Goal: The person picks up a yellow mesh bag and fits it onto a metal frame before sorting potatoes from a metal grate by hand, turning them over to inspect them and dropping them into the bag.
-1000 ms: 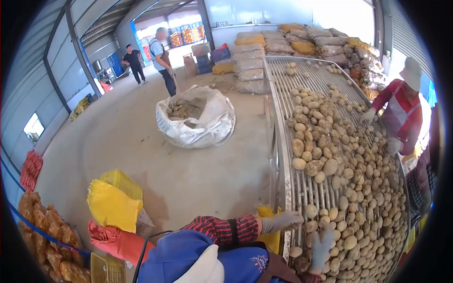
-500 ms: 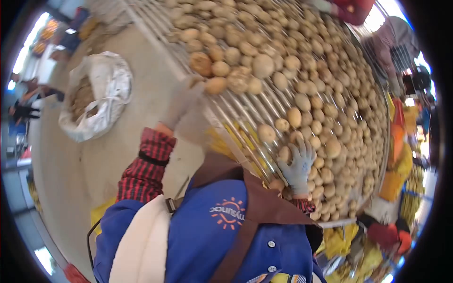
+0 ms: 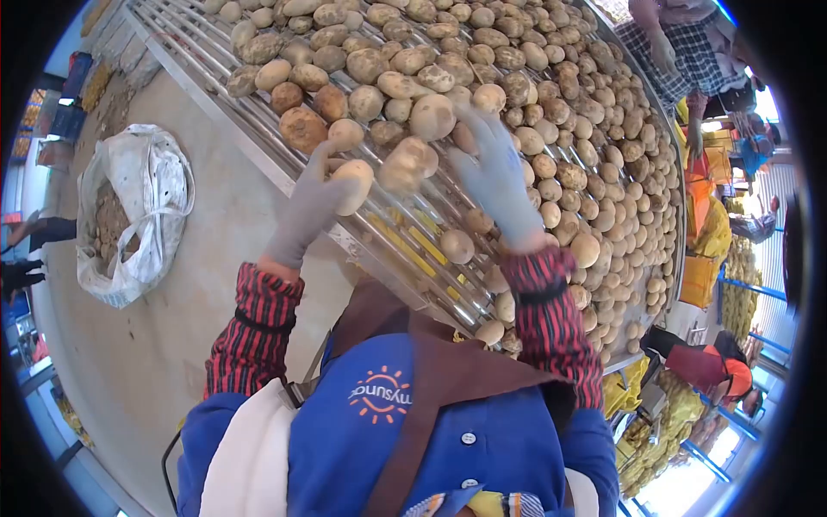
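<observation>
My left hand (image 3: 303, 211), in a grey glove, is closed around a pale potato (image 3: 353, 186) at the near edge of the roller conveyor (image 3: 405, 246). My right hand (image 3: 498, 183), in a light blue-grey glove, reaches over the rollers with its fingers stretched and thumb apart. A brownish potato (image 3: 463, 138) shows between that thumb and the fingers; a firm grip on it is not visible. Between my hands is a lumpy, blurred potato (image 3: 407, 165). Just beyond lie a round pale potato (image 3: 432, 117) and a larger brown potato (image 3: 302, 129).
Many potatoes (image 3: 603, 207) cover the conveyor's far and right parts. A white sack (image 3: 142, 215) with brown contents stands on the floor (image 3: 207, 319) to the left. Across the conveyor is a co-worker's gloved hand (image 3: 662, 53). Another person (image 3: 702, 370) is at the lower right, near filled yellow sacks (image 3: 659, 431).
My left hand has come over the conveyor edge and now holds a potato. My right hand has moved up and left from the near-right potatoes. The view has shifted.
</observation>
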Available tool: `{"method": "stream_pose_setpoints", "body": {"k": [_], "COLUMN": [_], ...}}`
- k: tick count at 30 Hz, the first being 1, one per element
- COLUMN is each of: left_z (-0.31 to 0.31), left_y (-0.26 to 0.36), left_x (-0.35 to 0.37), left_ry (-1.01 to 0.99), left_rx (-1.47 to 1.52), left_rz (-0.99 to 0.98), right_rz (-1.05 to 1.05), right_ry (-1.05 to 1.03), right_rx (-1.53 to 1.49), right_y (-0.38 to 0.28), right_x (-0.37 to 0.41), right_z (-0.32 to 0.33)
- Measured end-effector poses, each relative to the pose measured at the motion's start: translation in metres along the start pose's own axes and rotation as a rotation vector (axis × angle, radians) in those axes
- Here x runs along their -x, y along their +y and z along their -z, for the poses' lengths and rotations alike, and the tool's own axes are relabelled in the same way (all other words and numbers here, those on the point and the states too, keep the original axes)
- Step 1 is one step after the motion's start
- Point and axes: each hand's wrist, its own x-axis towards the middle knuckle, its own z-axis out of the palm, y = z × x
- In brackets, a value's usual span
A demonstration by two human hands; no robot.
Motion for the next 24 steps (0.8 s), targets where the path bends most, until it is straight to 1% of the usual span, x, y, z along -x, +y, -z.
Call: {"method": "stream_pose_setpoints", "body": {"k": [1,2,3,4,5,7,8,9,11,12,14,15,17,18,19,20,21,23,24], "left_z": [0.0,0.001,0.002,0.002,-0.001,-0.01,-0.01,-0.012,-0.015,-0.014,-0.005,-0.005,-0.003,-0.003,0.0,0.006,0.011,0.017,0.019], "left_y": [-0.005,-0.012,-0.017,-0.019,-0.021,-0.018,-0.028,-0.032,-0.038,-0.044,-0.056,-0.056,-0.053,-0.048,-0.05,-0.054,-0.056,-0.061,-0.062], "left_x": [0.004,0.01,0.015,0.017,0.018,0.02,0.014,0.012,0.005,0.003,0.001,0.001,0.005,0.012,0.015,0.019,0.02,0.023,0.024], "left_ry": [0.011,-0.12,-0.245,-0.407,-0.39,-0.34,-0.344,-0.351,-0.344,-0.359,-0.305,-0.317,-0.463,-0.401,-0.407,-0.382,-0.356,-0.349,-0.342], "left_rx": [0.005,0.549,1.093,1.354,1.36,1.664,1.659,1.667,1.625,1.636,1.475,1.479,1.515,1.539,1.544,1.512,1.48,1.475,1.467], "left_rz": [0.009,0.025,0.023,0.025,0.014,0.066,0.041,0.05,0.051,0.066,0.123,0.138,0.101,0.123,0.135,0.143,0.145,0.143,0.138], "right_rz": [0.07,0.073,0.122,0.178,0.193,-0.083,-0.068,-0.076,-0.164,-0.153,-0.22,-0.273,-0.342,-0.346,-0.348,-0.308,-0.312,-0.18,-0.129], "right_ry": [0.0,-0.019,-0.123,-0.22,-0.229,-0.401,-0.333,-0.336,-0.355,-0.314,-0.305,-0.296,-0.282,-0.246,-0.214,-0.195,-0.198,-0.15,-0.229], "right_rx": [0.06,0.048,0.245,0.443,0.433,0.349,0.313,0.324,0.38,0.319,0.297,0.254,0.226,0.311,0.396,0.407,0.412,0.449,0.235], "right_y": [0.011,0.02,0.021,0.021,0.023,0.02,0.027,0.023,0.016,0.017,0.014,0.014,0.023,0.024,0.023,0.023,0.018,0.001,-0.022], "right_x": [-0.016,-0.024,-0.034,-0.041,-0.042,-0.041,-0.03,-0.021,-0.002,0.013,0.04,0.052,0.077,0.086,0.094,0.099,0.098,0.092,0.081], "right_z": [-0.018,-0.032,-0.044,-0.053,-0.057,-0.047,-0.046,-0.04,-0.024,-0.017,-0.001,0.004,0.012,0.015,0.018,0.022,0.022,0.012,0.013]}}
